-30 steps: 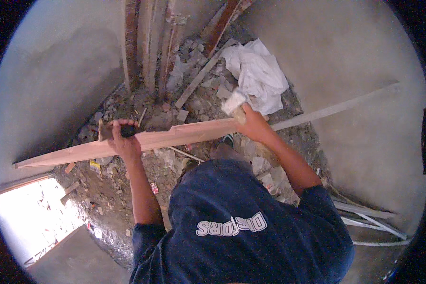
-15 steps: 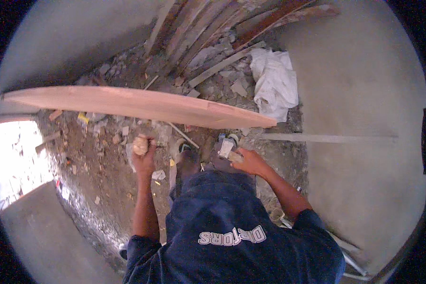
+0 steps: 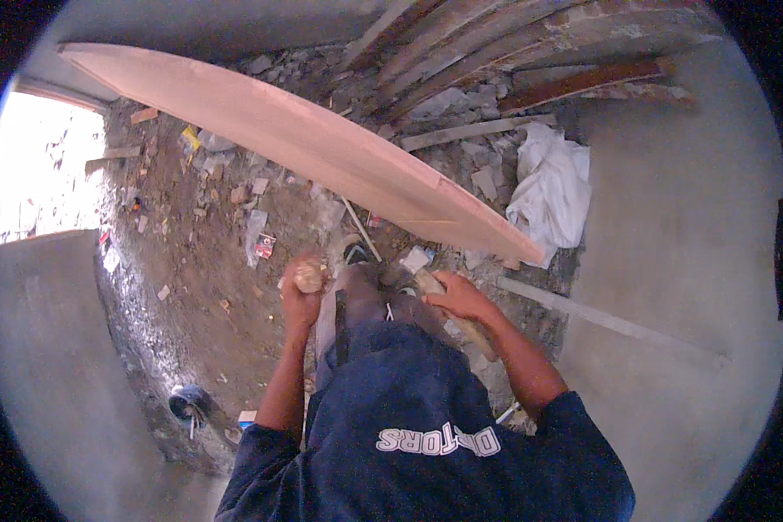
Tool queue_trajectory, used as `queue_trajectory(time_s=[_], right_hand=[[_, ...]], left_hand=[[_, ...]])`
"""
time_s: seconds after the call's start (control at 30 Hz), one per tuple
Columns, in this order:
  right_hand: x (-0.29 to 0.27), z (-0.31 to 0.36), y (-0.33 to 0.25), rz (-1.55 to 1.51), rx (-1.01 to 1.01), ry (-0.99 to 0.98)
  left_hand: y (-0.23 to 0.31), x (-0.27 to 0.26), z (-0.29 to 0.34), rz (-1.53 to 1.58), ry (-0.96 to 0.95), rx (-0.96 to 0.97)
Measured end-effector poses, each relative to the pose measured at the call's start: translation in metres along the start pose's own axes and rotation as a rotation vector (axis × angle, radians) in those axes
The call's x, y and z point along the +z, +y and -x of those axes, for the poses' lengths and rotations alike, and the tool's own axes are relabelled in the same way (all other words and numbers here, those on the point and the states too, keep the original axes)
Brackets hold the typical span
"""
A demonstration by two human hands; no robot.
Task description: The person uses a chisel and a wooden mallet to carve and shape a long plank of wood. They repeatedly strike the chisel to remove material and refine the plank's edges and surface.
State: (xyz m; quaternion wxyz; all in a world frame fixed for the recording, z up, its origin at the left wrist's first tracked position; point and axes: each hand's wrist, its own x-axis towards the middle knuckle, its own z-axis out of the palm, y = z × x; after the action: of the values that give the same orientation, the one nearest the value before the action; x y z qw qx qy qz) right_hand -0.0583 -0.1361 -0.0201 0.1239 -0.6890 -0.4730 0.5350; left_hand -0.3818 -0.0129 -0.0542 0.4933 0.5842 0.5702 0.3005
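My left hand (image 3: pixel 300 304) is closed round a tan, rounded lump (image 3: pixel 308 277) that looks like the end of a piece of wood; anything behind it is hidden. In my right hand (image 3: pixel 461 297) is a wooden-handled tool (image 3: pixel 429 280). Its blocky head is pale grey and points away from me, while the handle's other end runs back under my forearm. I cannot make out the exact kind of tool. Beyond both hands a long reddish wooden panel (image 3: pixel 296 143) stands on edge, slanting from far left to nearer right. Neither hand touches it.
Rubble and broken pieces cover the dirt floor (image 3: pixel 191 287). A white sack (image 3: pixel 552 187) lies by the right wall, with long planks (image 3: pixel 487 48) piled at the back. A pale strip (image 3: pixel 609 324) stretches toward that wall. Near the left wall sits a dark round container (image 3: pixel 189 402).
The view has turned, so the panel now slants more steeply. My left hand has come nearer my body with the lump. More of the tool's handle shows behind my right hand.
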Motion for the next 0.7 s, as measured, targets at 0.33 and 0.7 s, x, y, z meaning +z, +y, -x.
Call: queue_trajectory(time_s=[0.33,0.7], right_hand=[[0.107,-0.029,0.130,0.130,0.389,-0.012],[0.179,-0.138,0.215,0.525,0.413,-0.058]], left_hand=[[-0.098,-0.003,0.062,-0.010,0.259,-0.208],[-0.082,-0.004,0.039,-0.177,-0.060,-0.080]])
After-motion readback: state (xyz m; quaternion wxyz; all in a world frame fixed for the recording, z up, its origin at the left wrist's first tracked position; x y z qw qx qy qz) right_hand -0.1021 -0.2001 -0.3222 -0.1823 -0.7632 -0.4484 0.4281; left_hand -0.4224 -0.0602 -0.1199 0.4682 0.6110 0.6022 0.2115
